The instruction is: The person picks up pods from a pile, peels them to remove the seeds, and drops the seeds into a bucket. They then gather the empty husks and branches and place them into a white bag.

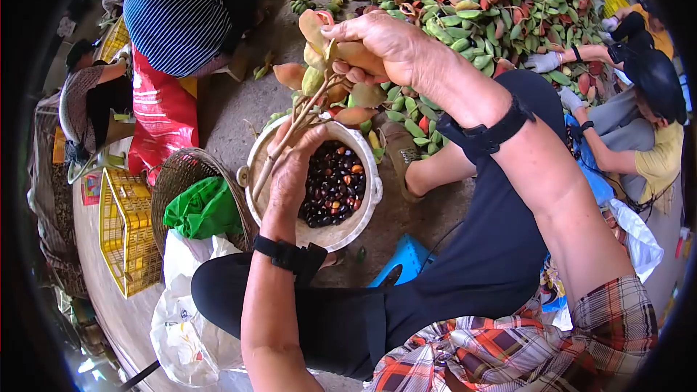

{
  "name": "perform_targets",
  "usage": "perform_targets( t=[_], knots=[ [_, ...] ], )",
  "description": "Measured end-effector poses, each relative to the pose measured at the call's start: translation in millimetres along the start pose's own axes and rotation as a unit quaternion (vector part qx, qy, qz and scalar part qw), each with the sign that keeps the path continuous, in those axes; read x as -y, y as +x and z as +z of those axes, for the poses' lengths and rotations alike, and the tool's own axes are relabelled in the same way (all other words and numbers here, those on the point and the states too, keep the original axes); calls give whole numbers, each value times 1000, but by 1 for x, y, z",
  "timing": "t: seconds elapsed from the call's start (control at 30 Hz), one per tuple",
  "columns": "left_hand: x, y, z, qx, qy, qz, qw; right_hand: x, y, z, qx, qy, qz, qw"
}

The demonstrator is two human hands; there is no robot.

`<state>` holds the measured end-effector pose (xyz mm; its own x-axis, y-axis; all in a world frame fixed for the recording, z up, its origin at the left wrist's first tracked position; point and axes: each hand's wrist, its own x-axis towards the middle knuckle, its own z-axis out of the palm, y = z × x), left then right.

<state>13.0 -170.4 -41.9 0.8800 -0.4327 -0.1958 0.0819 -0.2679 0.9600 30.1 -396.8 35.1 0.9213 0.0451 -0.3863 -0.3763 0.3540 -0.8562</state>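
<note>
My left hand (292,167) is closed around a woody stem (296,125) that bears a cluster of seed pods. Some pods on it are orange, like the upper pod (312,29), and others are greenish, like the plump green pod (313,81). At the top of this cluster, my right hand (388,43) has its thumb and fingers closed on an orange seed pod (361,58). Below both hands stands a white bucket (372,192), holding many shiny dark seeds (327,192) and a few orange-brown ones. My left hand partly covers the bucket's opening.
A large heap of green and red pods (465,14) spreads ahead. Left of the bucket are a woven basket (170,181) with a green bag (203,207) and a yellow crate (127,232). A blue plastic stool (406,258) is near my legs. People sit at both sides.
</note>
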Motion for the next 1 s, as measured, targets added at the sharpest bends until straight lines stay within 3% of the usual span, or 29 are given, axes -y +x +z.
perform_targets(
  t=[0.07, 0.1, 0.17, 0.23, 0.3, 0.37, 0.43, 0.5, 0.53, 0.57, 0.63, 0.67, 0.8, 0.9, 0.93, 0.97, 1.0],
  knots=[
    [-9, -3, 5, -82, -74, -6, 994, 2, -4, 2, 7, 4, 13, 1000],
    [-7, -1, 5, -82, -75, -6, 994, 2, -4, 2, 7, 3, 13, 1000],
    [-7, 3, 6, -75, -148, 94, 982, 1, 0, 0, 57, 101, 40, 992],
    [-6, 5, 0, -76, -137, 111, 981, -1, 0, 0, 70, 73, 79, 992],
    [0, 6, -10, -34, -190, 64, 979, -2, -4, -4, 118, 72, 51, 989],
    [3, 9, -11, -74, -186, 50, 979, -2, 1, -6, 168, 79, 25, 982],
    [2, 6, -14, 5, -292, -5, 956, -1, 2, -7, 217, 88, -3, 972],
    [7, 9, -17, 31, -327, -14, 944, 2, -2, -4, 115, -148, -113, 976],
    [8, 10, -15, 18, -336, -39, 941, 0, -4, -6, 119, -235, -171, 949],
    [10, 10, -15, 4, -344, -63, 937, -1, -3, -7, 121, -236, -170, 949],
    [13, 8, -17, 1, -342, -65, 937, -2, -1, -7, 70, -422, -219, 877],
    [13, 8, -20, 30, -315, -41, 948, -3, -2, -6, 28, -344, -185, 920],
    [10, 9, -32, 67, -276, -22, 959, -5, 9, -19, -9, -348, -235, 907],
    [12, 11, -40, 52, -283, -43, 957, -10, 16, -23, -55, -375, -207, 902],
    [10, 11, -42, 45, -286, -42, 956, -12, 18, -20, -129, -471, -265, 831],
    [9, 11, -46, 37, -289, -39, 956, -9, 11, -11, -127, -472, -265, 831],
    [9, 12, -51, 63, -288, -44, 955, -7, 1, -5, -63, -467, -342, 813]
  ],
)
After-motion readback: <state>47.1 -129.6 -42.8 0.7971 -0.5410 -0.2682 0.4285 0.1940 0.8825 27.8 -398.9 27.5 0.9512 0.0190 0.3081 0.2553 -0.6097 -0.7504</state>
